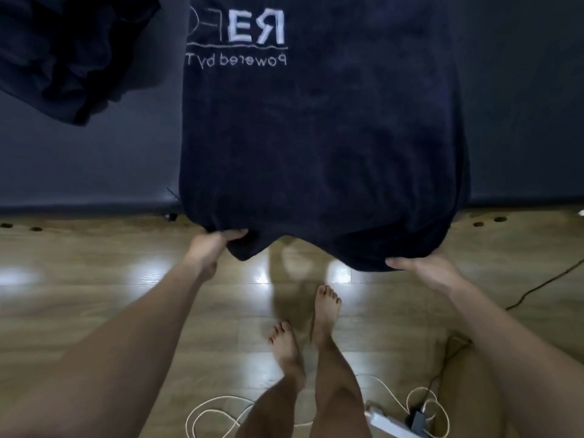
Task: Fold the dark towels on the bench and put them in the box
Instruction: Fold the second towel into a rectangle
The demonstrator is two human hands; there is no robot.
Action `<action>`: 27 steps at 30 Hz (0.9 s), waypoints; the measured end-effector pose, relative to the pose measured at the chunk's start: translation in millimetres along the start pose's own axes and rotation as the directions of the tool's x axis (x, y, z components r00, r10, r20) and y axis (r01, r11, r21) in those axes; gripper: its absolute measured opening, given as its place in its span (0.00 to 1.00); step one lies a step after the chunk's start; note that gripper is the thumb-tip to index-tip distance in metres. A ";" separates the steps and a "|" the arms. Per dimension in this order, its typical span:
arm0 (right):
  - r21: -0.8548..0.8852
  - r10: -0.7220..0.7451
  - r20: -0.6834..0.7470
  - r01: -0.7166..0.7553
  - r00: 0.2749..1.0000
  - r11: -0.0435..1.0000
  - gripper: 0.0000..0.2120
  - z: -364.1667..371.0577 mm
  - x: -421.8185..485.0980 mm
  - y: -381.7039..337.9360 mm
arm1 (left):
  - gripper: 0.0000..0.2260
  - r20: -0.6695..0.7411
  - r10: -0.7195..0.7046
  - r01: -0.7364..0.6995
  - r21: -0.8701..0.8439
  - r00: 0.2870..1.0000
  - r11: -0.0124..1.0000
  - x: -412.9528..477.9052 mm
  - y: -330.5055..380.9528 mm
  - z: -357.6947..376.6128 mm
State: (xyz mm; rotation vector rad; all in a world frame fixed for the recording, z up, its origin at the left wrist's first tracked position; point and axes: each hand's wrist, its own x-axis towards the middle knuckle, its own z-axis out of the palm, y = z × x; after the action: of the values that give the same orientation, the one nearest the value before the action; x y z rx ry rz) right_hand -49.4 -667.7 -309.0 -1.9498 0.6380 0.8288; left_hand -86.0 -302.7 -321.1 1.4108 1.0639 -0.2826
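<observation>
The dark towel [316, 137] lies spread on the desk [79, 159] with its long axis running straight away from the person. Its near short edge hangs off the desk's front lip, above the wooden floor [94, 279]. Pale lettering [240, 36] near its far part reads mirrored, so the plain side seems to be up. The far end runs out of sight at the top.

The left hand [215, 245] grips the near left corner, fingers curled into the bunched cloth. The right hand [423, 267] holds the near right corner the same way, thumb pointing inward along the hem, and sits a little closer to the person than the left. Between them the edge sags.

From here the towel lies wholly ahead of both hands. The fold looks to turn on carrying that near edge forward along the long axis to meet the far end, both corners kept level.

A rumpled heap of dark towels [72, 58] waits on the desk to the left, well apart. No box is visible. Bare feet [327, 298] stand on the floor, with a white cable [221, 409] and a power strip [388, 422] behind them.
</observation>
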 end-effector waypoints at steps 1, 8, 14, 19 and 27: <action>0.011 0.016 0.011 -0.016 1.000 1.000 0.37 -2.2 -2.6 8.2 | 0.13 0.038 -0.005 0.001 0.093 0.999 0.996 3.2 -0.7 -7.9; 0.269 0.154 0.058 -0.164 0.986 0.949 0.20 -6.3 -58.0 64.2 | 0.46 0.369 -0.179 0.048 0.336 0.912 0.941 -44.1 -37.4 -59.9; 0.271 0.074 -0.181 -0.023 0.981 0.962 0.12 -0.8 -111.2 67.9 | 0.32 0.430 -0.258 0.236 0.106 0.865 0.966 -128.9 -67.1 -83.4; 0.130 0.048 0.031 -0.051 0.998 0.990 0.32 5.6 -151.2 50.2 | 0.11 0.339 -0.277 0.294 0.000 0.899 0.956 -173.0 -53.1 -93.5; 0.331 0.136 0.027 -0.137 0.990 0.934 0.36 -65.6 -205.2 29.3 | 0.33 0.263 -0.158 0.180 -0.058 0.952 0.982 -199.7 -15.9 -130.7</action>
State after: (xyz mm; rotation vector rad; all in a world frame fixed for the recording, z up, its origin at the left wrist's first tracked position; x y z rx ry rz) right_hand -182.5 -717.1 -144.4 -1.6111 0.8608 0.7540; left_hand -261.3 -273.6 -160.9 1.1746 0.9700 -0.5276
